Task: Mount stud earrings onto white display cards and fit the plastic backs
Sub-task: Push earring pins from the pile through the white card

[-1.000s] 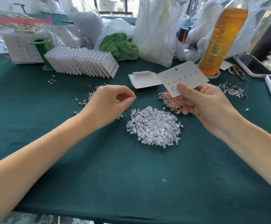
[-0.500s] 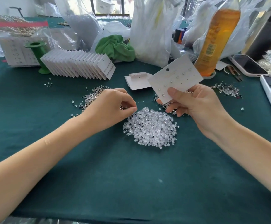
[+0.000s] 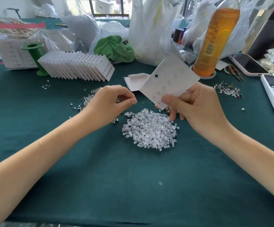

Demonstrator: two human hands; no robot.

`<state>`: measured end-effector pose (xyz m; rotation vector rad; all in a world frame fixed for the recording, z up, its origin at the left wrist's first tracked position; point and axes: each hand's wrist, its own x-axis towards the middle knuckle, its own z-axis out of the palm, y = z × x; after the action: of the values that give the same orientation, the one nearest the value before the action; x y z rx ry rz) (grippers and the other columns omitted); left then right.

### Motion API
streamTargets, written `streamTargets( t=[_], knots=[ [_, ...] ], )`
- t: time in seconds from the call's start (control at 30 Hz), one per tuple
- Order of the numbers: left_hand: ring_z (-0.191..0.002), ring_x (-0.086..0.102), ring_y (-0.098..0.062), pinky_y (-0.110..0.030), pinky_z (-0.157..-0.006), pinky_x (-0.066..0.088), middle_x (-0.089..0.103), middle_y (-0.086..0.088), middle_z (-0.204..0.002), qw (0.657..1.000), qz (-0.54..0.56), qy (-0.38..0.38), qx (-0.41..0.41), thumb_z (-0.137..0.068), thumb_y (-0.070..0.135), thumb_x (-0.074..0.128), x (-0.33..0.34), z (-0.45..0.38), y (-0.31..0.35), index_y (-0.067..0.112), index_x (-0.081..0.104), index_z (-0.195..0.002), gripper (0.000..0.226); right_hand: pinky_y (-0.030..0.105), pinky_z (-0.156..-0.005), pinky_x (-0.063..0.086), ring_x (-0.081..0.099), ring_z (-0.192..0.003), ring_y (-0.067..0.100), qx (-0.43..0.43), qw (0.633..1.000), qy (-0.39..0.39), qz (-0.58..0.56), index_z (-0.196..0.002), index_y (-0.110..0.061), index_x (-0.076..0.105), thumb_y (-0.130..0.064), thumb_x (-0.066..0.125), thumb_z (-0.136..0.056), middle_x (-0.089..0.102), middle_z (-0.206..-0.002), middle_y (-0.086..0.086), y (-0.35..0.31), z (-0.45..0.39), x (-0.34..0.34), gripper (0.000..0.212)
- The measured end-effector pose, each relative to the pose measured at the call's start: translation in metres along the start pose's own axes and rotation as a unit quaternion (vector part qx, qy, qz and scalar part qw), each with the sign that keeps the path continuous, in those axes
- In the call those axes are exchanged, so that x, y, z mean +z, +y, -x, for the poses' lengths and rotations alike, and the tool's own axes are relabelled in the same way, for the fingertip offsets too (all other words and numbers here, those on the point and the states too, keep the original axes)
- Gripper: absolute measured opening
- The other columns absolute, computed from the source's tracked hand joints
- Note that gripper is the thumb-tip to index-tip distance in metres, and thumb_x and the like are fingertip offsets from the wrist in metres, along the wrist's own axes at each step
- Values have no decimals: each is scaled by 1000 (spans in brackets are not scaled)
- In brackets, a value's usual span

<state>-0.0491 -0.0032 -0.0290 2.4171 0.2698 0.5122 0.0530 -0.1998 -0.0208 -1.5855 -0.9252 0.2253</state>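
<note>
Head view, the only one: the right hand (image 3: 196, 108) pinches a white display card (image 3: 169, 82) by its lower corner, thumb on the near face, fingers curled behind. The card is stiff, matte and roughly square, tilted up above the table with one punched hole near its left edge and a diagonal line of small bumps (I count about six, too blurry to be sure). The left hand (image 3: 106, 104) hovers just left of it, fingers curled with thumb and forefinger tips close together; can't tell if anything tiny sits between them.

Right below both hands is a heap of clear plastic backs (image 3: 150, 128), little glossy beads, far too many to count, on the dark green felt-like table cover (image 3: 133, 185). Loose stud earrings (image 3: 90, 99) with thin metal posts lie scattered behind the left hand, and a second scatter (image 3: 228, 90) sits toward the right edge.

Toward the far left, a fanned row of finished cards (image 3: 77, 68) leans against a green plastic spool (image 3: 35, 58). One crumpled green cloth (image 3: 115, 48), one tall orange bottle (image 3: 214, 41), and two phones (image 3: 247, 64) near the right edge.
</note>
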Motion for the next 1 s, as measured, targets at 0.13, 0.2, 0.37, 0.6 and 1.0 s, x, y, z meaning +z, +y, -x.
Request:
streamTargets(
  t=[0.13, 0.2, 0.37, 0.6, 1.0],
  knots=[
    [-57, 51, 1, -13, -58, 41, 63, 12, -64, 988, 135, -12, -74, -88, 18, 65, -6, 1, 6, 24, 69, -80, 11, 28, -46, 46, 56, -45, 18, -277, 914, -25, 295, -80, 0, 69, -11, 73, -85, 64, -58, 2, 9, 8, -3, 13],
    [-65, 58, 1, -17, -68, 47, 66, 12, -67, 970, 217, -21, -108, -89, 19, 62, -10, 4, 10, 22, 70, -82, 11, 32, -42, 47, 55, -46, 29, -387, 832, -51, 395, -71, 0, 69, 9, 69, -76, 62, -56, 10, 14, 8, -1, 10],
    [-63, 55, 3, -9, -63, 44, 64, 15, -66, 983, 169, -34, -56, -89, 21, 62, -7, 14, 24, 22, 68, -82, 10, 29, -40, 46, 53, -45, 25, -491, 734, -66, 465, -67, -3, 67, 12, 66, -73, 72, -74, 7, 12, 6, 2, 17],
    [-68, 58, -16, -21, -65, 46, 68, 6, -77, 995, 98, -27, 7, -87, 22, 65, 0, 26, 35, 26, 67, -81, 7, 27, -41, 45, 51, -45, 21, -510, 711, -75, 478, -68, -5, 69, 9, 67, -76, 74, -85, 7, 12, 7, 6, 16],
    [-70, 57, -6, -21, -66, 46, 65, 11, -79, 997, 65, -40, 29, -88, 22, 64, 2, 27, 32, 29, 67, -82, 9, 27, -41, 44, 52, -46, 21, -500, 715, -75, 484, -72, -6, 70, 6, 63, -83, 73, -79, 4, 12, 7, 8, 17]
  ],
)
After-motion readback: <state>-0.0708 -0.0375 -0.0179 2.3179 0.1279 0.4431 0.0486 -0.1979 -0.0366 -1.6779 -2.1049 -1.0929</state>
